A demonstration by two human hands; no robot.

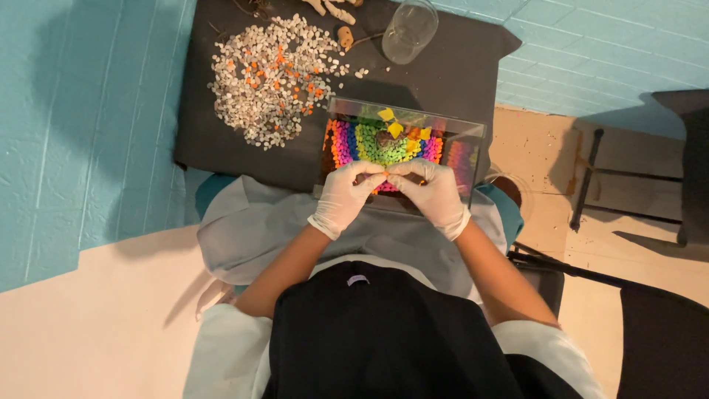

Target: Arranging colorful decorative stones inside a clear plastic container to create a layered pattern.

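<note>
Head view, looking straight down. Nearest the camera, a dark garment and pale sleeves fill the lower frame, cut off at the bottom edge; two bare forearms run up from them and converge. The left hand (346, 193) and right hand (434, 193), both in white gloves, meet fingertip to fingertip over the near edge of a clear rectangular box (473, 133); each hand is curled with fingers pinched together, but whatever lies between the fingertips is too small to make out, so it cannot be told whether anything is held. The box rests at the near edge of a dark bench (458, 66), its long axis running left to right, its open top facing the camera. Inside lie coloured pebbles (384, 151) in arched bands of pink, purple, green and orange, with yellow pieces (391, 122) at the top; the hands hide the lowest bands, and the box's right end is blurred by reflections. Beyond, to the left, a loose heap of white and orange pebbles (269, 74) spreads on the bench. Farthest, an empty glass jar (410, 29) lies tilted, beside pale objects cut off by the top edge.
</note>
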